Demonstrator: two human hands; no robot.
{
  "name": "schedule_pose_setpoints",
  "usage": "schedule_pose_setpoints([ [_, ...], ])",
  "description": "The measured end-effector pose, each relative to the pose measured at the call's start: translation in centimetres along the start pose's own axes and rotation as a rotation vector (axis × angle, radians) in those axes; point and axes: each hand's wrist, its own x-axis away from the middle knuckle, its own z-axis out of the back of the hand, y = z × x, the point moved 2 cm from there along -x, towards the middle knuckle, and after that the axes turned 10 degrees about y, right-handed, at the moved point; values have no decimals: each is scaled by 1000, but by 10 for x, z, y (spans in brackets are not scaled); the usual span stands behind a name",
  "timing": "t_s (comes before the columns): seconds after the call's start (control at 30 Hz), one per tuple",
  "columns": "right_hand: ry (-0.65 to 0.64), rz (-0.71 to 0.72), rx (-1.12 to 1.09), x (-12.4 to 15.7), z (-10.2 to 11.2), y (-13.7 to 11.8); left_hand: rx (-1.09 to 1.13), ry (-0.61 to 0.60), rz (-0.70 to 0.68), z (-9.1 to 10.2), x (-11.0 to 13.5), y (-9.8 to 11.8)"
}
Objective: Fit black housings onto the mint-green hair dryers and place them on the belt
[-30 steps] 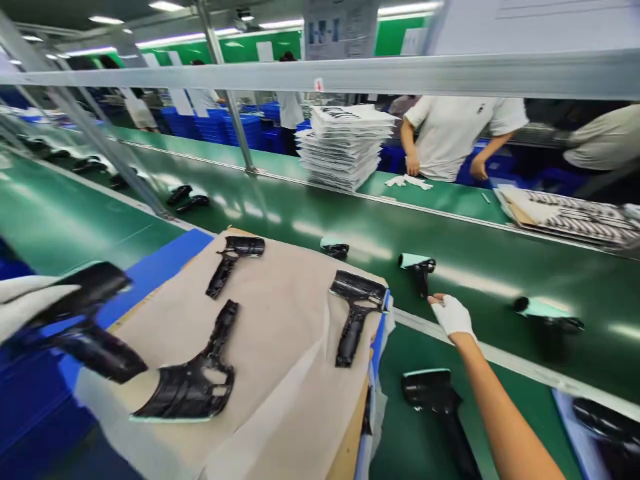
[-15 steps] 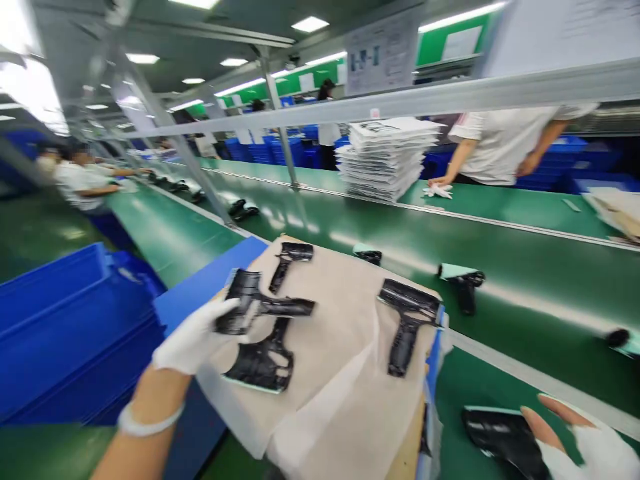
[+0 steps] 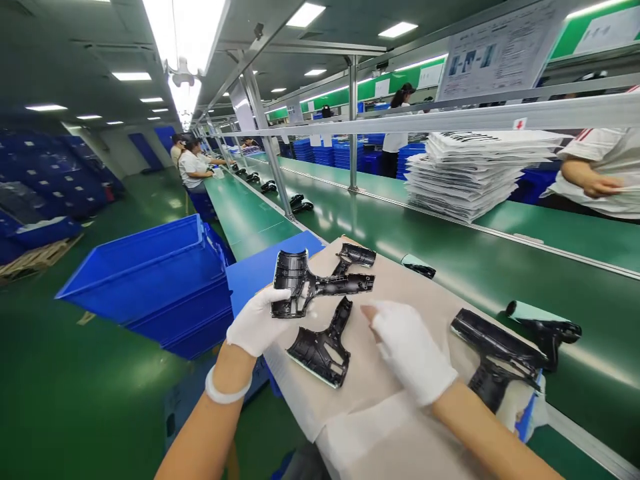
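Note:
My left hand point(image 3: 257, 323), in a white glove, grips a black plastic housing half point(image 3: 310, 288) by its wide end and holds it above the paper sheet point(image 3: 400, 287). My right hand point(image 3: 407, 348), also gloved with bare fingertips, hovers just right of that part with its fingers slightly apart and holds nothing. Under the hands a second black housing half point(image 3: 323, 343) lies on the paper. A third point(image 3: 356, 255) lies behind the held part, and another point(image 3: 497, 357) lies at the paper's right edge.
Stacked blue bins point(image 3: 155, 283) stand to the left. The green conveyor belt point(image 3: 575, 293) runs along the right with black dryer-shaped parts point(image 3: 545, 327) on it. A tall stack of printed sheets point(image 3: 475, 170) sits beyond, a person's arm point(image 3: 590, 180) beside it. Seated people point(image 3: 193, 167) work farther down the line.
My view swung left. My right hand came from the belt side over the paper, empty. My left hand lifted the housing half higher and closer in.

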Motion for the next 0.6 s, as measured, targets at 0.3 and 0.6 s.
schedule_pose_setpoints([
  [0.3,-197,348,-89,-36,-58,-29,253,75,-2,16,-3,2],
  [0.6,392,203,105,54,51,4,154,31,63,-6,-8,-30],
])
